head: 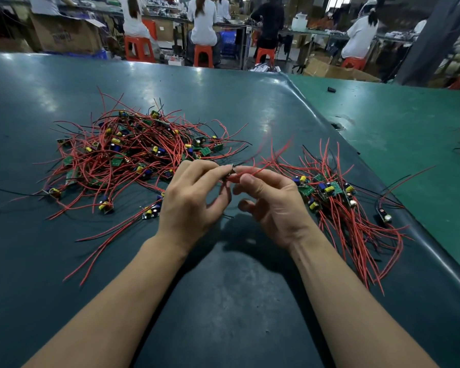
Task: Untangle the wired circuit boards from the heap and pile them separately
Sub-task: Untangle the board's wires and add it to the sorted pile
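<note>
We've got both hands up over the middle of the dark bench point(223, 301), working one piece free. Our left hand point(190, 200) pinches a small metallic part of a wired board point(230, 174) between thumb and forefinger, and our right hand point(270, 205) pinches the same piece from the other side, its lower fingers point(246, 204) loosely curled and holding nothing. The board itself is mostly hidden between the fingertips, so we can't say how it's turned. Its red wires point(276, 155) trail off toward the far right edge, blurred. The tangled heap point(133, 155) lies toward the left edge, still large, and the sorted pile point(340, 203) lies near the right edge, boards together and wires streaming toward us. By our reading this one is nearly clear and headed for that pile. The risks: if a trailing wire is still looped through the heap, a quick tug could drag several boards across the bench or strain a solder joint. Dropped carelessly, its wires could cross the sorted ones and knot them up again. One lone board point(384, 215) lies close to the right edge, where a sweep of wires might knock it off.
</note>
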A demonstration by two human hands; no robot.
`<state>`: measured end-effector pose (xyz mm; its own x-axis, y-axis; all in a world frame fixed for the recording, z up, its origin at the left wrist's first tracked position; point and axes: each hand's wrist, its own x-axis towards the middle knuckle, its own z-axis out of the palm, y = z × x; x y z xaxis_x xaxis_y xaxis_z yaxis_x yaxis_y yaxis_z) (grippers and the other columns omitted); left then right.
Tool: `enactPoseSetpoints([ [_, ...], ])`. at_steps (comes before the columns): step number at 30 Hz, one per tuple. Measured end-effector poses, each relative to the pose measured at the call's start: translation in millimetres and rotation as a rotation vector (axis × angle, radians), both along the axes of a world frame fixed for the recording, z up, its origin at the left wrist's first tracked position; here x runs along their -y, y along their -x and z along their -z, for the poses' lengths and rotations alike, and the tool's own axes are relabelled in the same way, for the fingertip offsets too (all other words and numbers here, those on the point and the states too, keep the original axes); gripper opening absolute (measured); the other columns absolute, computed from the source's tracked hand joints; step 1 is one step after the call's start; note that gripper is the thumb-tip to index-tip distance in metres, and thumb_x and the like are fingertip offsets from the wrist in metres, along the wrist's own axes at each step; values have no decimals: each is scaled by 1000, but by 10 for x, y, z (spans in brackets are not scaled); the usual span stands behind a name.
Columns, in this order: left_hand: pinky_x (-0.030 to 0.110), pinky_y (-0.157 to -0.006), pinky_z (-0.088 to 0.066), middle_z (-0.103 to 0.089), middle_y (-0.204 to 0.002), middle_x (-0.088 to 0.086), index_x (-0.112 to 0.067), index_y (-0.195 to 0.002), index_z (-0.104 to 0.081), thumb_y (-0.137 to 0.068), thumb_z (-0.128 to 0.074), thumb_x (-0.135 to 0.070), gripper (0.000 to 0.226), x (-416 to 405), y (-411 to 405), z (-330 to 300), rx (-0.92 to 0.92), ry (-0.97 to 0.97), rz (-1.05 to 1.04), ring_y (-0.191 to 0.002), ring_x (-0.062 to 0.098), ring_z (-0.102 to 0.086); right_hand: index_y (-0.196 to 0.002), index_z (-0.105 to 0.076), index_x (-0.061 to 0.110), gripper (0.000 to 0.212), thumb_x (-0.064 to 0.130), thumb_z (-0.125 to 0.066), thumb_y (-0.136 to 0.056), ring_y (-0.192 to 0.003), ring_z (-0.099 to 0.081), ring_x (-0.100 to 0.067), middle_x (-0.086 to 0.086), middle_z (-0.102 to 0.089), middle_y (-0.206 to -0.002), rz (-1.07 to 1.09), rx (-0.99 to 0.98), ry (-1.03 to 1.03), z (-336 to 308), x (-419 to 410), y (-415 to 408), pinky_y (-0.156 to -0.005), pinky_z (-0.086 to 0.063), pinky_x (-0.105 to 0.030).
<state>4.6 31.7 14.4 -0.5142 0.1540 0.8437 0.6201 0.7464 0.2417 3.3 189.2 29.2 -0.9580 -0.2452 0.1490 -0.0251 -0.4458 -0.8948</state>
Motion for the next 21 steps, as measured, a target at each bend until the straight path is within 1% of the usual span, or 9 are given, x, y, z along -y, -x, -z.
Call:
enactPoseSetpoints([
  [2,32,-83,-52,-66,-98,15,3,-108,-70,-80,-73,1,28,-1,-16,-9,3,-99,24,-89,28,-63,-89,-79,13,18,12,-67,-75,-79,-70,-16,-5,-75,-90,-70,19,32,-11,-7,-1,-58,-51,-23],
  [4,26,-82,-52,-65,-100,12,1,-109,-68,-87,-69,-1,22,-49,-28,-37,30,-360,15,-89,21,-63,-87,-79,13,17,15,-65,-78,-76,-71,-14,-5,-75,-88,-92,79,39,-16,-6,5,-55,-53,-20],
  [7,27,-84,-55,-65,-104,12,-4,-119,-59,-93,-63,-4,27,-86,-15,-93,285,-891,128,-90,17,-65,-85,-76,12,22,31,-67,-77,-61,-67,-11,-4,-72,-79,-18,168,-84,9,41,24,-45,-48,-17],
  [9,31,-83,-57,-68,-93,10,-3,-112,-62,-94,-60,0,19,-80,14,-96,443,-1041,231,-83,19,-67,-97,-72,11,33,36,-67,-76,-57,-65,-10,-3,-71,-81,25,181,-126,42,75,42,-43,-47,-17],
  [12,29,-76,-59,-69,-77,3,-6,-96,-64,-93,-57,4,12,-90,27,-68,650,-1135,366,-70,17,-65,-100,-73,12,33,33,-68,-76,-55,-62,-9,-1,-72,-81,92,135,-96,64,78,61,-43,-46,-16],
  [15,25,-70,-57,-69,-71,0,-8,-91,-65,-93,-54,5,17,-114,18,-35,813,-1076,444,-66,15,-65,-90,-74,13,23,28,-73,-73,-52,-59,-8,0,-69,-71,169,146,-90,71,45,80,-42,-44,-16],
  [18,25,-69,-57,-67,-68,-1,-9,-87,-66,-92,-53,8,21,-113,16,-18,809,-973,434,-66,17,-64,-83,-71,12,12,21,-75,-75,-48,-58,-9,1,-65,-63,180,175,-121,93,43,89,-40,-44,-18],
  [20,27,-72,-58,-68,-71,2,-7,-87,-65,-92,-54,9,20,-115,1,-19,810,-968,462,-68,20,-64,-83,-69,11,3,11,-72,-83,-47,-58,-10,1,-66,-62,189,128,-156,113,56,87,-39,-45,-19],
  [21,28,-74,-58,-68,-74,5,-6,-88,-65,-91,-55,8,17,-118,-9,-19,815,-970,488,-69,20,-65,-83,-68,11,4,9,-69,-86,-47,-58,-10,1,-66,-61,205,100,-166,120,63,87,-39,-45,-19],
])
